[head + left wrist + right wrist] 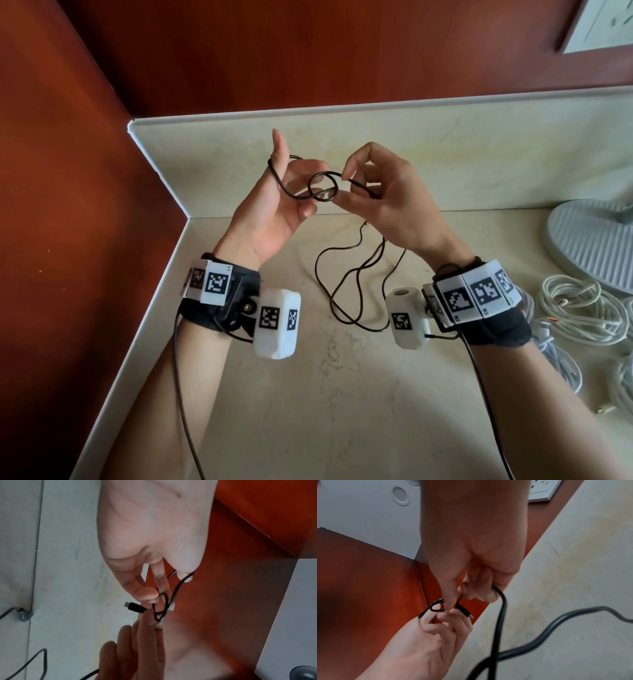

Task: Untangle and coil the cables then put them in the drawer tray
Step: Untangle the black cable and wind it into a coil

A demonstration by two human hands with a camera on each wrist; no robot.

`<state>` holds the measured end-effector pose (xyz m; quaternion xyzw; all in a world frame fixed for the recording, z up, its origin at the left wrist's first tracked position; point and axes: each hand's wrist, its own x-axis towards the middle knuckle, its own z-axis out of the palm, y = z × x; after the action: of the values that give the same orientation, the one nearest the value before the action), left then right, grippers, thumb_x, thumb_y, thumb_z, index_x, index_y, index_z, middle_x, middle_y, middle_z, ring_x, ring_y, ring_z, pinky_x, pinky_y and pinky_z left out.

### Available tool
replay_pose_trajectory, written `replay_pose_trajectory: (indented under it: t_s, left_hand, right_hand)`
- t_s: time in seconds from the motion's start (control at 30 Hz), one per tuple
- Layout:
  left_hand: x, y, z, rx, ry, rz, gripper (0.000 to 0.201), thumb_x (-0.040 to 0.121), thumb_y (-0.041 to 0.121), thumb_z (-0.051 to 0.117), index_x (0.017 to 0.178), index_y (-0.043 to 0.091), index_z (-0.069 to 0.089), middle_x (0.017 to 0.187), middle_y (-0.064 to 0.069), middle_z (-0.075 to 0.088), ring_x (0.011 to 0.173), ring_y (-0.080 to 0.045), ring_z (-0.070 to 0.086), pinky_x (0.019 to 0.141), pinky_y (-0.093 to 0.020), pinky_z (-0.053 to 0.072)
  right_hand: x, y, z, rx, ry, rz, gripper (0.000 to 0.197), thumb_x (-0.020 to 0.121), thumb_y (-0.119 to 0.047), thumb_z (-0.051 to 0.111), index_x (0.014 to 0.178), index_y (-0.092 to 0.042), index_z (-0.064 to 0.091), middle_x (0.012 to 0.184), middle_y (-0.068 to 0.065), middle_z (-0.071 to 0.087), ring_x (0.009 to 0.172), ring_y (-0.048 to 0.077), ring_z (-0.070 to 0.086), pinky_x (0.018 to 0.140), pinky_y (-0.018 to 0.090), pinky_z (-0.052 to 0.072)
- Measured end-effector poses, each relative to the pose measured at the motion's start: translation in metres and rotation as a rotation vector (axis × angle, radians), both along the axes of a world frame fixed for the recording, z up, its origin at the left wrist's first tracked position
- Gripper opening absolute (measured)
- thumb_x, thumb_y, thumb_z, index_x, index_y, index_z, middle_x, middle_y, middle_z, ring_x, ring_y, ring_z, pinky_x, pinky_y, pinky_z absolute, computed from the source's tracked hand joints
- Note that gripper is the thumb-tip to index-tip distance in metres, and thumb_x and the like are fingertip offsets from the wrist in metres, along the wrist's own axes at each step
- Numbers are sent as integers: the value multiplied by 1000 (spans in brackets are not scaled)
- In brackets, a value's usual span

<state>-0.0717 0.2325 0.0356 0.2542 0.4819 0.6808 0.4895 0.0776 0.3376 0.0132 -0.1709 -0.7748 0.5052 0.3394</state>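
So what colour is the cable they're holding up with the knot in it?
Black cable, clearest in the head view.

Right hand (pixel 471 547) pinches the black cable (pixel 500 615) loop; left hand (pixel 428 639) fingers (pixel 447 616) touch it

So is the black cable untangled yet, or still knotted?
Still knotted: the black cable forms a loose loop crossing itself between the left hand and right hand. The rest trails uncoiled on the countertop.

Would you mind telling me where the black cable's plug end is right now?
In the left wrist view, the black plug sticks out left of the fingertips, above the pale marble counter.
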Motion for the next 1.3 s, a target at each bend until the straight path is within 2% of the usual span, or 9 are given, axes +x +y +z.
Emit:
replay_pose_trajectory:
  t_s: [0.17,0.43,0.57,0.63,0.7,0.77,1.0,1.13,1.3]
  left_hand:
    - [-6,-3,2,23,68,-34,73,105,64,28,79,18,79,72,2,60,65,-10,56,51,-22,36]
    - [-42,0,-14,3,-299,186,14,109,30,46,104,26,59,57,11,57,42,-3,38,37,-15,30]
    - [-43,2,-17,-99,53,336,32,112,29,41,92,18,64,53,11,48,40,-4,26,40,-17,20]
    - [-39,6,-17,-137,235,356,42,113,27,35,103,5,70,50,14,42,43,-4,26,43,-18,19]
    - [-34,6,-16,-144,346,258,45,114,25,32,113,-3,68,48,16,40,45,-5,25,43,-19,19]
    - [-27,4,-15,-148,408,97,47,114,26,30,114,2,70,48,12,32,47,-8,21,45,-21,16]
    - [-25,-1,-10,-8,408,-11,46,114,33,30,112,7,67,51,8,26,50,-13,19,53,-32,12]
    - [-22,2,-11,41,340,23,45,114,32,28,105,7,65,52,7,29,51,-14,27,53,-30,22]
    - [-21,-1,-11,120,200,-48,47,106,28,20,98,5,61,55,3,28,55,-17,30,56,-34,21]
  right_hand:
    - [6,-3,7,112,-141,50,29,96,-28,75,116,-15,59,63,-5,31,59,15,28,55,27,29]
    - [1,1,-4,116,-118,-239,51,105,-32,61,70,4,56,54,-4,33,48,6,26,49,21,25]
    - [0,1,-13,167,-502,-219,34,102,-29,63,75,-12,75,44,-11,48,39,6,44,45,15,31]
    - [-2,-5,-12,243,-651,-221,18,100,-21,63,100,-12,79,79,-1,71,72,2,64,62,15,39]
    - [-6,-10,-9,317,-648,-216,34,96,-10,61,128,-5,68,125,13,67,120,21,61,91,17,40]
    - [-10,-18,-4,289,-494,-155,49,97,-9,61,145,-7,54,143,11,58,133,22,54,109,17,35]
    - [-20,-31,-11,17,-373,79,36,104,-28,59,136,-15,50,102,-3,77,95,20,73,87,43,58]
    - [-23,-35,-8,-35,-268,107,26,103,-30,63,125,-15,61,91,-1,76,69,9,66,64,25,50]
    - [-31,-37,-17,-190,-72,-30,28,102,-36,65,110,-9,66,93,4,79,58,15,52,56,25,43]
